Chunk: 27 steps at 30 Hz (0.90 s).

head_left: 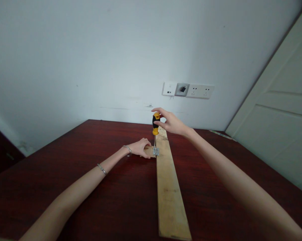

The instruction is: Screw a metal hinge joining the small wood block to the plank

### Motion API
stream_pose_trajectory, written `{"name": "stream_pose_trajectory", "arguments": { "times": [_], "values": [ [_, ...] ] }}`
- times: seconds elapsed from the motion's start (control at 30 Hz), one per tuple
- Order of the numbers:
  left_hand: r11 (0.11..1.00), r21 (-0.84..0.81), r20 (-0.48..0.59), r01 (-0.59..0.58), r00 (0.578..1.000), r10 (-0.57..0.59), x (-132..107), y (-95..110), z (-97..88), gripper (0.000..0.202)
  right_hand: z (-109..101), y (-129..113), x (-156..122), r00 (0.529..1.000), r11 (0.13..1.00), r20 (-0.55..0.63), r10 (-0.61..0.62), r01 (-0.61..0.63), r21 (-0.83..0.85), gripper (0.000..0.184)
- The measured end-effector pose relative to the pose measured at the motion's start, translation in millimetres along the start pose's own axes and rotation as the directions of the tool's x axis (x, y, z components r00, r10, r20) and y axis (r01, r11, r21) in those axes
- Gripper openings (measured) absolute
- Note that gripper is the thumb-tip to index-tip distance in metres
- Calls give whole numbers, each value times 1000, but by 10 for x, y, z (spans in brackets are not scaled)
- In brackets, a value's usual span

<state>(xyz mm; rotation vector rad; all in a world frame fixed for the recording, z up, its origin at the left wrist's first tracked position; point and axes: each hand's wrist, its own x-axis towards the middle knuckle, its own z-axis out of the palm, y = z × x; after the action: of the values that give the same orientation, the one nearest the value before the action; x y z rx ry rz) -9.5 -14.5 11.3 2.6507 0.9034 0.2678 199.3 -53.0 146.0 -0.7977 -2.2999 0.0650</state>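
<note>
A yellow-and-black screwdriver stands almost upright, its handle pinched between the thumb and fingers of my right hand. Its shaft runs down to a small metal hinge, where the tip's exact contact is too small to make out. The hinge spans the joint between a long wooden board and a short wooden piece to its left. My left hand is closed around that short piece, thumb on the near side and fingers on the far side, partly covering it.
Both boards lie on a dark red table that meets a pale wall. Sockets and a switch panel are set in the wall above its back edge. A white panelled door slants along the right. A thin flat strip lies at the back right.
</note>
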Motion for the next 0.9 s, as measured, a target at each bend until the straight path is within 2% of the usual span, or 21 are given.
{"name": "stream_pose_trajectory", "arguments": {
  "times": [0.1, 0.17, 0.5, 0.77, 0.9],
  "values": [
    [1000, -12, -5, 8, 1000, -8, -5, 6, -4, 61, 38, 6, -11, 1000, 999, -30, -9, 7, -46, 30],
    [1000, -14, -4, 13, 1000, -13, -7, 10, -6, 61, 56, -4, -20, 999, 997, -46, -11, 7, -72, 27],
    [1000, -13, -2, 1, 1000, -1, -5, 8, -16, 61, 21, -65, -84, 999, 997, 26, 42, -40, -68, 53],
    [1000, 1, -6, 0, 1000, 0, 3, 11, -14, 58, 72, 13, -75, 998, 1000, -56, 2, -1, 5, 46],
    [1000, 2, -6, -3, 1000, 3, 6, 6, -16, 58, 90, 19, -81, 996, 999, -84, 31, -33, -28, 41]
  ]
}}
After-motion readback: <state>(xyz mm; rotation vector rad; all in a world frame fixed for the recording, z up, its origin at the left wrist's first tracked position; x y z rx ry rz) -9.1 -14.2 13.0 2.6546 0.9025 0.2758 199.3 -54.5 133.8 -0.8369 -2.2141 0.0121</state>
